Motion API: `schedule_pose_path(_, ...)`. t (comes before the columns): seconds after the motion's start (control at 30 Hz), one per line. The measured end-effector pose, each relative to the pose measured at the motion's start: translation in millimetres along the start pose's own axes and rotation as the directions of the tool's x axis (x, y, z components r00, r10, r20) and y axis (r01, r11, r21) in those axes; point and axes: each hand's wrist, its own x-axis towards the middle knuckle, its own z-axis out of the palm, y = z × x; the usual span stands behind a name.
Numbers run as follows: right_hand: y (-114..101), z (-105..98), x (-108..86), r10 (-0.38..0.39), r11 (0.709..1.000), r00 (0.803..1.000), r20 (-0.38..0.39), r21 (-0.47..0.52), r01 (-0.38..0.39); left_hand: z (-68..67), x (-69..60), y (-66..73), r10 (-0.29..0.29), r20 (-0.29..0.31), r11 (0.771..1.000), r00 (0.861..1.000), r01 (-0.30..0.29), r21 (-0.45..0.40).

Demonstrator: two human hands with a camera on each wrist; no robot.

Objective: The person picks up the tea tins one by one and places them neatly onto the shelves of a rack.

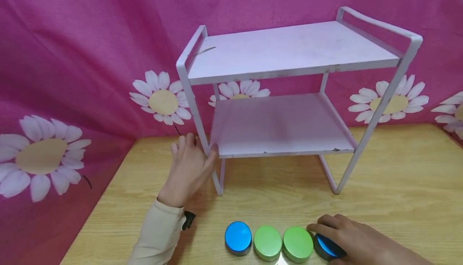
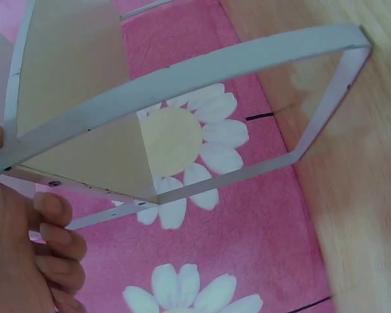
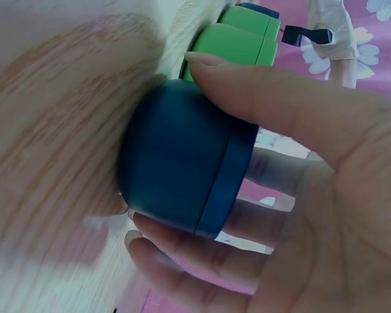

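My left hand (image 1: 189,168) grips the left side of a white two-tier shelf rack (image 1: 285,74) at the lower shelf's front corner. Its thumb lies at the post's front, while the curled fingers (image 2: 64,238) show beside the frame in the left wrist view. At the right end of a row of round lidded tins, my right hand (image 1: 356,237) holds a blue tin (image 3: 176,156) between thumb and fingers, down at the wooden surface. Left of it stand two green tins (image 1: 298,244) (image 1: 267,243) and another blue tin (image 1: 238,237). Part of the held tin is hidden by the hand.
The rack's legs stand on a wood-grain table (image 1: 275,188) behind the tins. A pink cloth (image 1: 90,36) with large white daisies hangs at the back and left. A black strap end (image 1: 188,220) sticks out at the left wrist.
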Motion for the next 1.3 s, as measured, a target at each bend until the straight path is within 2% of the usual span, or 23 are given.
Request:
schedule_pose_path(0.1,-1,-1,0.8,0.034,0.999,0.999,0.018,0.041,-0.034,1.9,4.5,1.0,-0.045,-0.024,0.997,0.999,0.043,-0.069)
schedule_pose_path(0.23,-2,-3,2.2,0.074,0.994,0.996,0.046,0.082,-0.078,4.3,7.8,2.5,-0.094,-0.017,0.986,0.995,0.091,-0.139)
schedule_pose_path(0.37,-4,-4,3.0,0.094,0.989,0.994,0.059,0.107,-0.1,5.6,7.2,2.9,-0.122,0.014,0.976,0.992,0.123,-0.181)
schedule_pose_path(0.47,-5,-5,4.3,0.113,0.983,0.991,0.072,0.139,-0.122,6.0,7.0,2.9,-0.123,0.012,0.972,0.992,0.123,-0.199)
schedule_pose_path(0.7,-6,-5,1.7,0.104,0.982,0.993,0.058,0.151,-0.112,6.4,4.8,5.2,-0.141,0.021,0.971,0.99,0.143,-0.192)
schedule_pose_path(0.87,-4,-5,0.0,0.13,0.977,0.99,0.055,0.164,-0.138,7.5,2.9,7.4,-0.144,0.027,0.977,0.989,0.146,-0.157)
schedule_pose_path(1.03,-5,-6,0.6,0.183,0.965,0.983,0.03,0.187,-0.185,7.8,1.3,9.8,-0.139,0.049,0.983,0.989,0.144,-0.112)
schedule_pose_path(1.17,-9,-8,2.1,0.233,0.948,0.972,0.037,0.216,-0.236,6.6,0.3,10.4,-0.143,0.071,0.982,0.987,0.151,-0.112)
schedule_pose_path(1.3,-14,-10,5.4,0.265,0.942,0.963,0.055,0.198,-0.27,5.1,0.1,9.1,-0.144,0.084,0.983,0.986,0.152,-0.102)
